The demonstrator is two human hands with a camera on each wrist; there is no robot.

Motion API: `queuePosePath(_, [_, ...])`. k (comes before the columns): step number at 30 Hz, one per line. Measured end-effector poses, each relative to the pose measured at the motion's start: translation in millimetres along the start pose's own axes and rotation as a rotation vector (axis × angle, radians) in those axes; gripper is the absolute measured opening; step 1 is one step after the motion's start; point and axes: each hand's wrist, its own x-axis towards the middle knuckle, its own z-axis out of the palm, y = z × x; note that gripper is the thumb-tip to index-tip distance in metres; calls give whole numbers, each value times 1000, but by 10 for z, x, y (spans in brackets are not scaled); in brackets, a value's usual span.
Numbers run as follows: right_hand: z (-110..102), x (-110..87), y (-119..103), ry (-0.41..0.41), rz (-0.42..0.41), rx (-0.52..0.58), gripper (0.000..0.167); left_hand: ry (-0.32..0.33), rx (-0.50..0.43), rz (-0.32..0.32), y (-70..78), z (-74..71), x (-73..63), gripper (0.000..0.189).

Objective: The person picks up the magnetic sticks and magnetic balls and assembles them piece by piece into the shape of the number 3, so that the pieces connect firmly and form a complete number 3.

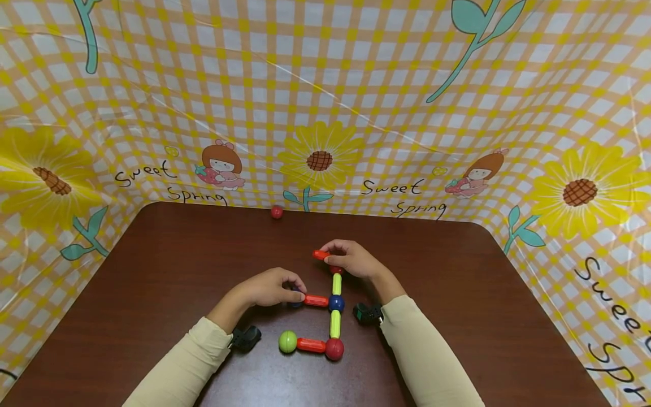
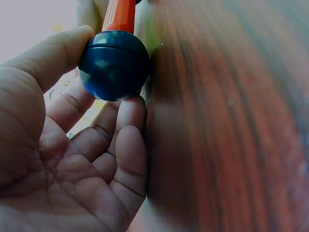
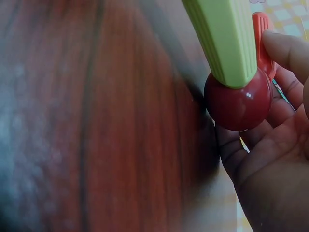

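On the dark table lies a joined shape of ball-and-rod building pieces. My left hand [image 1: 269, 287] holds a blue ball [image 2: 116, 65] between thumb and fingers, at the left end of a red rod [image 1: 316, 300]. That rod meets a central blue ball [image 1: 336, 303]. My right hand [image 1: 356, 261] pinches another red rod [image 1: 320, 255] beside the upper red ball [image 3: 236, 104]; its lower fingers lie against that ball. Whether rod and ball are joined is hard to tell. A yellow-green rod [image 1: 337, 284] links the upper red ball to the central blue ball.
Below, a second yellow-green rod [image 1: 335, 324] leads to a red ball [image 1: 334, 349], a red rod [image 1: 311, 345] and a green ball [image 1: 287, 342]. A loose red ball [image 1: 277, 212] sits at the table's far edge, by the checked cloth [image 1: 244, 102].
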Motion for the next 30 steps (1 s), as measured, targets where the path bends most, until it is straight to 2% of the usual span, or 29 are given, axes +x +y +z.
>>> queuePosePath(11, [25, 40, 16, -20, -16, -27, 23, 2, -10, 3, -12, 3, 1, 9])
queuePosePath(18, [29, 36, 51, -54, -14, 10, 28, 9, 4, 15, -17, 9, 4, 8])
queuePosePath(30, [50, 12, 99, -79, -19, 39, 27, 5, -8, 3, 3, 7, 4, 8])
